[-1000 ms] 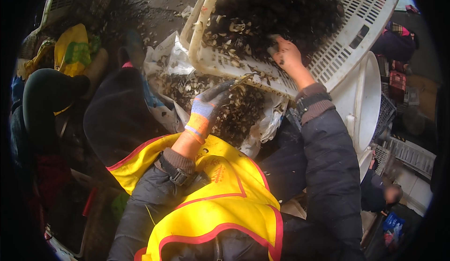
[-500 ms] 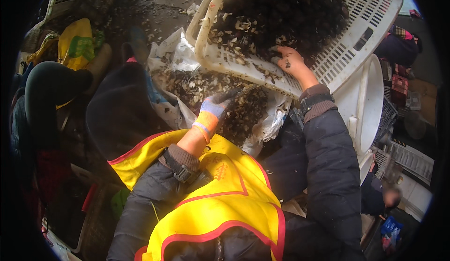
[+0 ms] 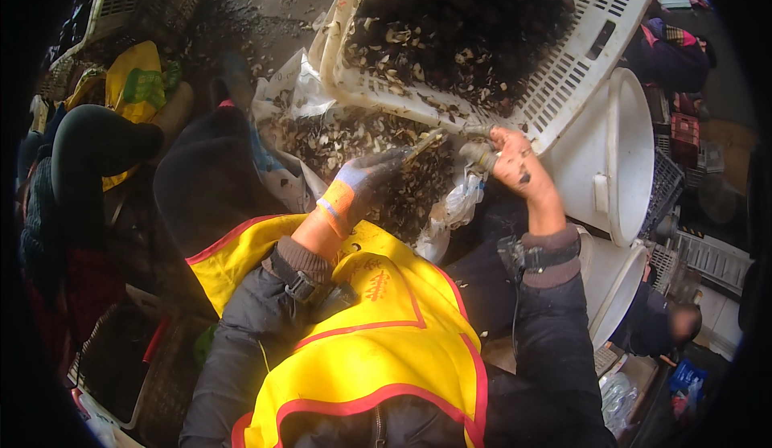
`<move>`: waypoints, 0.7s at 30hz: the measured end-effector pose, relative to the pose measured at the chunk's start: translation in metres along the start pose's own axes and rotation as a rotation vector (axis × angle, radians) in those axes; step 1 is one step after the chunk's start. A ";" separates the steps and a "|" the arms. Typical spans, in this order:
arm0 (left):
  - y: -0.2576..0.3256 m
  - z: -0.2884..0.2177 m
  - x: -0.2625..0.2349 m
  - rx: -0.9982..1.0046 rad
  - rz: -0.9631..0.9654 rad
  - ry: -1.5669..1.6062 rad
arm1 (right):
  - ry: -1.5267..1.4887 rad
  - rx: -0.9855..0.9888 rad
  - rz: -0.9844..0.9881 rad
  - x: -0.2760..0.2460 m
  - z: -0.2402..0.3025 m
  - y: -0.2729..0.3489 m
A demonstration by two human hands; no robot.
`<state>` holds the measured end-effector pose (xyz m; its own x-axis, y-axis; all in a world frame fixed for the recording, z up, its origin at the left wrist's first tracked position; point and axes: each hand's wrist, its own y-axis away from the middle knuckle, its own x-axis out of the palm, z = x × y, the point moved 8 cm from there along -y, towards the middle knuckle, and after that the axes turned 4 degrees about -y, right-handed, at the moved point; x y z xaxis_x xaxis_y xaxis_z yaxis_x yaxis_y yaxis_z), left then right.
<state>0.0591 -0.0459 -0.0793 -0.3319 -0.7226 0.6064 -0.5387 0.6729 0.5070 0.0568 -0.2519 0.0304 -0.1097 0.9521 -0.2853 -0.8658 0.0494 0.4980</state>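
Observation:
My left hand [image 3: 370, 173], in a purple and orange glove with dark fingers, is closed around a short, thin, brownish blade-like tool [image 3: 425, 145]. The tool points up and right over a white sack [image 3: 310, 94] full of pale and dark shells [image 3: 366, 138]. My right hand [image 3: 515, 161] is bare except for greyish covers on the thumb and a finger. It hangs just off the near edge of a white slatted crate [image 3: 555, 98], fingers bent together; what they hold is hidden. Inside the tilted crate lies a heap of dark shellfish [image 3: 474, 22], with loose shell pieces along its near side.
White tubs [image 3: 631, 158] stand right of the crate. At left is another person's dark green sleeve [image 3: 92, 150], near a yellow and green bag [image 3: 137, 78]. Further crates [image 3: 129, 6] stand at the far left. Another person [image 3: 655, 323] is at the lower right. Shell bits litter the wet floor.
My right hand has drawn back from the shellfish heap to the crate's near edge, its fingers now bent together. My left hand has shifted slightly, and its tool shows more clearly.

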 end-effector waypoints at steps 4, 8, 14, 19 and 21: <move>0.001 0.004 0.017 -0.074 0.089 0.121 | -0.019 -0.219 -0.064 0.029 0.002 0.013; -0.001 0.006 0.016 0.013 0.094 -0.006 | 0.046 -0.274 -0.208 0.032 -0.008 0.008; 0.009 0.012 0.020 -0.094 0.167 0.070 | 0.058 -0.282 -0.203 0.036 -0.007 0.014; 0.020 -0.004 0.029 -0.094 0.234 0.164 | -0.051 -0.252 -0.154 0.040 0.003 0.009; 0.020 -0.008 0.028 -0.086 0.223 0.174 | -0.230 -0.237 -0.095 0.044 0.007 0.008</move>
<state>0.0450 -0.0514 -0.0477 -0.2926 -0.5221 0.8011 -0.3969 0.8285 0.3950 0.0483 -0.2075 0.0276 0.0664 0.9910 -0.1158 -0.9591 0.0954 0.2665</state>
